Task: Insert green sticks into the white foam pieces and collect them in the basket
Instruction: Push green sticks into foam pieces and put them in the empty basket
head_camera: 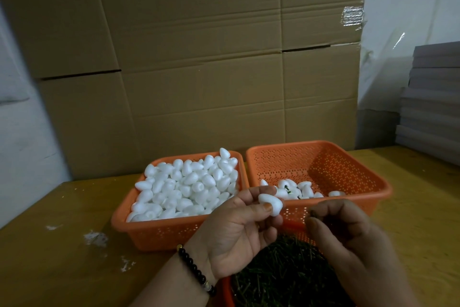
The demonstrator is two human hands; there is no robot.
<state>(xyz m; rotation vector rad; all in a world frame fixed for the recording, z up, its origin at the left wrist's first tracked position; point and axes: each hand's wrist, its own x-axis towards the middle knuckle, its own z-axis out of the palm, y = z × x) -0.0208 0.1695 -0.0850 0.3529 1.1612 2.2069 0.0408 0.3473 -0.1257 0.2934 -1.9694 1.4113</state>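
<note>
Left basket heaped with foam pieces; right basket few. Left hand pinches foam piece; right hand blurred, grip unclear.

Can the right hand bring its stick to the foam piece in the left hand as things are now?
Probably yes. The left hand pinches the foam piece with one end bare and turned toward the right hand, which seems to pinch a green stick close beside it. Nothing lies between them; blur hides the stick's exact tip.

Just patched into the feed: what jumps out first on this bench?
The left orange basket, heaped with plain white foam pieces, beside a nearly empty right basket holding a few finished ones. In front, the left hand pinches one foam piece above a pile of green sticks.
</note>
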